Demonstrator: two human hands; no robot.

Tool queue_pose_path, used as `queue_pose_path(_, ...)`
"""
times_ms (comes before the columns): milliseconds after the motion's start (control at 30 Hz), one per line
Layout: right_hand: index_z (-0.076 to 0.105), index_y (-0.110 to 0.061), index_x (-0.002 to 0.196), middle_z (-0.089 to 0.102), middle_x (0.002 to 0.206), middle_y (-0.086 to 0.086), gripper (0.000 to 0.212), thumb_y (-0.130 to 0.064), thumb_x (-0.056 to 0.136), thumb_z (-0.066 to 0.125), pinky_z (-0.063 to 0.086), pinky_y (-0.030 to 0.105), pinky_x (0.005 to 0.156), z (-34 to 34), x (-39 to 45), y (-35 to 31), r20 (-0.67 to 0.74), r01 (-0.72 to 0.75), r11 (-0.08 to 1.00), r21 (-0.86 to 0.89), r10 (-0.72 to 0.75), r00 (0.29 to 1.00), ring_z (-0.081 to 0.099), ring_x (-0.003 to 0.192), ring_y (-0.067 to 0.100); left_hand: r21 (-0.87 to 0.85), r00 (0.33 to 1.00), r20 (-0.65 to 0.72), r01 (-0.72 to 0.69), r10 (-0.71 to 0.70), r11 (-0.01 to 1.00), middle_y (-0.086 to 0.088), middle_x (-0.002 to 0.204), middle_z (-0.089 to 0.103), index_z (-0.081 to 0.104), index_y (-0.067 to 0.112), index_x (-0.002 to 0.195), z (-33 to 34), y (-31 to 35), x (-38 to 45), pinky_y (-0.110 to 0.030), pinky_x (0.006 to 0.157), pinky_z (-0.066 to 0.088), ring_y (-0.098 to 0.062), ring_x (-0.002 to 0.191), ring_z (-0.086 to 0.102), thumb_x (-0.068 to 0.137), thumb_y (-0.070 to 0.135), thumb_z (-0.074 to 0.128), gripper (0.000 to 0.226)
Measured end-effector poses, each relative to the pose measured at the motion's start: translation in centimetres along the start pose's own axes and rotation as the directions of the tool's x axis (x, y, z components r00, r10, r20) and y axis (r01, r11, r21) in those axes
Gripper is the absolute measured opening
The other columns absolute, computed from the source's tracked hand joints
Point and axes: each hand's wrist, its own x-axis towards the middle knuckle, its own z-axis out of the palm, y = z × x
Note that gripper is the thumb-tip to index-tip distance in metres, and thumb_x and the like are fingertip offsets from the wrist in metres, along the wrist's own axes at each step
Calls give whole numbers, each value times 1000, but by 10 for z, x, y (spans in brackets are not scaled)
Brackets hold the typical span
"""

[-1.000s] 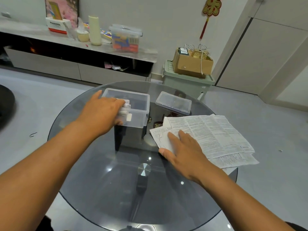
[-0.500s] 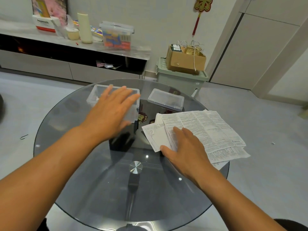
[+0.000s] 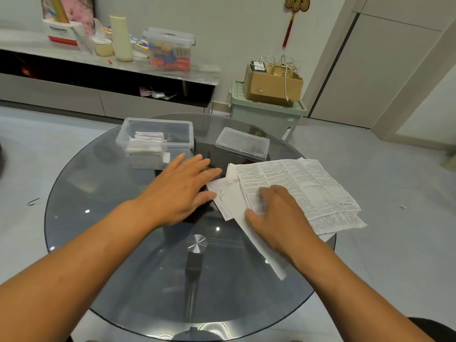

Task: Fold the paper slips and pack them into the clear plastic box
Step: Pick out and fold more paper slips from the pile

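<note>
Both hands flat, fingers loose, gripping nothing; I'd pin the papers (image 3: 291,188) with the right hand (image 3: 278,215) while the left hand (image 3: 180,191) peels one slip.

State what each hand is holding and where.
Nothing gripped. Right hand rests flat on the paper sheets' near-left edge; left hand, open, reaches toward their left corner.

hands (image 3: 182,191): 2 | clear plastic box (image 3: 155,141): 1 | lid (image 3: 242,143): 1 | round glass table (image 3: 103,243): 1
</note>
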Motion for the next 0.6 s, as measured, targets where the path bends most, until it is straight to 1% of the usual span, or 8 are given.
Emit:
queue_pose_path(67, 54, -17, 115, 50, 113, 0, 29, -37, 93, 54, 46, 37, 83, -1, -1, -3, -11, 9, 999, -38, -9, 1000, 50, 104, 22, -19, 999, 18, 39, -39, 999, 3, 168, 14, 15, 34, 160, -5, -3, 0, -35, 125, -2, -15, 156, 2, 101, 61, 28, 66)
queue_pose_path(167, 49, -15, 93, 52, 97, 2, 8, -23, 95, 49, 36, 34, 69, -3, -2, -9, -53, -2, 995, -100, -4, 999, 51, 89, 24, -118, 998, 53, 49, -43, 992, 6, 168, 13, 14, 35, 160, -8, 0, -1, -26, 120, -2, -11, 155, 1, 102, 59, 31, 66)
queue_pose_path(267, 49, -14, 96, 55, 99, 5, 6, -19, 96, 47, 36, 34, 67, -3, -3, -12, -46, 5, 989, -148, -12, 999, 50, 87, 24, -224, 995, 88, 56, -37, 973, 10, 168, 13, 14, 38, 160, -7, 7, -3, -24, 119, 2, -6, 154, 1, 102, 57, 35, 64)
queue_pose_path(333, 52, -16, 118, 57, 112, 6, 26, -27, 95, 52, 44, 36, 75, -5, -3, -12, 10, 22, 992, -122, -21, 1000, 53, 97, 25, -244, 995, 102, 47, -22, 969, 12, 167, 14, 15, 38, 160, -6, 10, -4, -23, 119, 2, -4, 154, 1, 102, 57, 36, 64)
queue_pose_path(400, 39, -23, 143, 51, 127, 5, 56, -33, 92, 57, 49, 39, 87, -10, -4, -13, 72, 27, 995, -94, -21, 997, 52, 110, 26, -241, 992, 126, 27, 4, 970, 12, 167, 12, 15, 37, 160, -6, 14, -4, -20, 117, -1, -4, 154, 0, 102, 57, 36, 65)
queue_pose_path(467, 28, -26, 150, 50, 127, 6, 66, -28, 91, 58, 48, 40, 86, -11, -4, -15, 75, 39, 992, -123, -30, 997, 51, 110, 27, -232, 988, 151, 3, 33, 973, 12, 168, 11, 15, 36, 160, -5, 18, -4, -21, 118, -2, -5, 154, -2, 102, 58, 36, 66)
queue_pose_path(533, 33, -21, 142, 51, 110, 6, 52, -15, 94, 54, 41, 36, 76, -8, -2, -14, 41, 76, 970, -233, -68, 997, 48, 95, 26, -227, 983, 176, -11, 52, 974, 10, 168, 11, 15, 36, 160, -3, 20, -5, -24, 122, 0, -6, 154, -2, 101, 60, 35, 66)
queue_pose_path(600, 42, -17, 116, 44, 92, 1, 24, -4, 97, 48, 33, 31, 67, -5, -1, -14, -10, 80, 946, -315, -87, 996, 43, 85, 23, -224, 978, 200, -8, 54, 975, 10, 168, 13, 16, 37, 160, -2, 20, -7, -27, 123, 2, -7, 154, 2, 101, 61, 36, 67)
